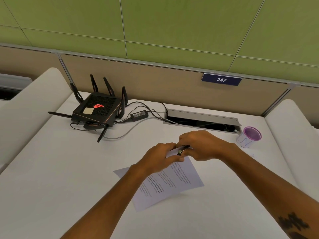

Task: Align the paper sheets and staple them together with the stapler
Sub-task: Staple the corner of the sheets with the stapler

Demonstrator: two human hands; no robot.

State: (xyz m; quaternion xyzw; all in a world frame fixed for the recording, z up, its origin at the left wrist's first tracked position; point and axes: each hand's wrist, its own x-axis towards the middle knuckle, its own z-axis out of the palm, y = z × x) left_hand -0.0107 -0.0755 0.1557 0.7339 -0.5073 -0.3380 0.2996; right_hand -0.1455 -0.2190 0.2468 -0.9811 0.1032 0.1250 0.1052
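The left hand (161, 155) and the right hand (201, 145) are brought together at the far corner of the paper sheets (165, 184). The corner is pinched by the left hand, thumb on top, and is lifted a little from the surface (69, 178). A small dark stapler (183, 150) is closed upon by the fingers of the right hand, and its mouth appears to be set over that same corner. The rest of the sheets lies flat and tilted, near the person. It is judged that the stapling step is in hand; whether a staple is already driven cannot be told. For the next move, a firm squeeze is called for, with the edges kept even. Further away, a router (96, 109) and a purple cup (249, 137) are seen.
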